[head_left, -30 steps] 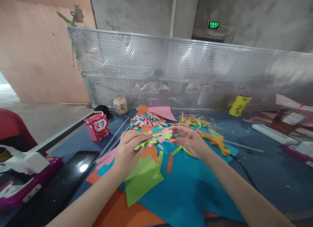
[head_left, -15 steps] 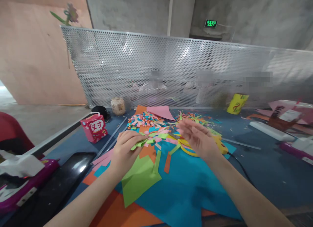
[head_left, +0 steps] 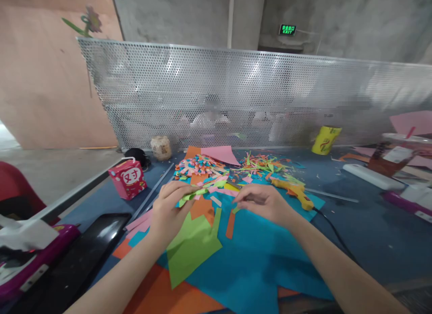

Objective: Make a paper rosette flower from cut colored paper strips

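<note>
My left hand is closed around a curled light-green paper strip, its end sticking out past the fingertips. To the right, my right hand is bent down with its fingers pinched at a short green paper strip, most of which it covers. That strip meets an orange strip on the blue paper. Behind my right fingers lie scissors, their yellow handles mostly hidden. A cut light-green sheet lies below my left hand.
A heap of small coloured paper curls and scraps lie at the back. A yellow glue gun with a cord is at right. A red drink box and a black phone stand left; a perforated metal screen runs behind.
My right hand has lowered from above the scissors to the green strip, its fingers closing there. The left hand keeps its hold on the curled strip. The view has shifted slightly.
</note>
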Motion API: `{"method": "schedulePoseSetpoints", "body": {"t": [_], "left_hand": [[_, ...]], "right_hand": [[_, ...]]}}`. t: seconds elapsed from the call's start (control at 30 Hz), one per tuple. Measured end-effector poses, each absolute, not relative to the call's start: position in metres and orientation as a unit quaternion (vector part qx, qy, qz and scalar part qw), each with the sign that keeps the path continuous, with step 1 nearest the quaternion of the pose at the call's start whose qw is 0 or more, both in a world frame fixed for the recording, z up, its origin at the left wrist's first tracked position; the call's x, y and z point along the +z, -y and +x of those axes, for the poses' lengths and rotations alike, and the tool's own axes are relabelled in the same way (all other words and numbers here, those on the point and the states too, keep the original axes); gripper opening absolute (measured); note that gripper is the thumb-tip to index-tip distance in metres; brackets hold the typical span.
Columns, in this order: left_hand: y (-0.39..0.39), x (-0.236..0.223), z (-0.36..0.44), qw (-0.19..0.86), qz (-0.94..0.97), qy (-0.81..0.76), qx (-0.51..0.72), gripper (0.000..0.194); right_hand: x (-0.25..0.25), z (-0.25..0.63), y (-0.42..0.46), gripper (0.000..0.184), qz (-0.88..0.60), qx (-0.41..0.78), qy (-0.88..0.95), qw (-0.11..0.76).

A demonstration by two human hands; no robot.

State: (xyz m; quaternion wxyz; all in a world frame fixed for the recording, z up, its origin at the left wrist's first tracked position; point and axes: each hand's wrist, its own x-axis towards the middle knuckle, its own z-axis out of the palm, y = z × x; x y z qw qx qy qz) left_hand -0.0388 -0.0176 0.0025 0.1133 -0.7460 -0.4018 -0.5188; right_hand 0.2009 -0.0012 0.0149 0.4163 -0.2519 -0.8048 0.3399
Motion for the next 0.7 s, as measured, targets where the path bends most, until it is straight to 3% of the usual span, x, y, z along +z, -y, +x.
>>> {"method": "schedulePoseSetpoints", "body": {"t": [0.13,0.3,0.53,0.7], "left_hand": [[0.016,0.002,-0.036,-0.014,-0.688,0.431,-0.583,0.007],[0.013,0.0,-0.036,-0.166,-0.618,0.426,-0.639,0.01],[0.012,-0.001,-0.036,-0.19,-0.599,0.428,-0.649,0.011],[0.013,0.0,-0.037,-0.196,-0.608,0.433,-0.636,0.011]], "right_hand": [[0.018,0.211,-0.006,0.014,-0.181,0.438,0.7,0.535],[0.017,0.214,-0.012,0.018,-0.257,0.451,0.652,0.553],[0.014,0.214,-0.014,0.011,-0.328,0.476,0.605,0.547],[0.016,0.215,-0.014,0.012,-0.286,0.542,0.557,0.561]]}}
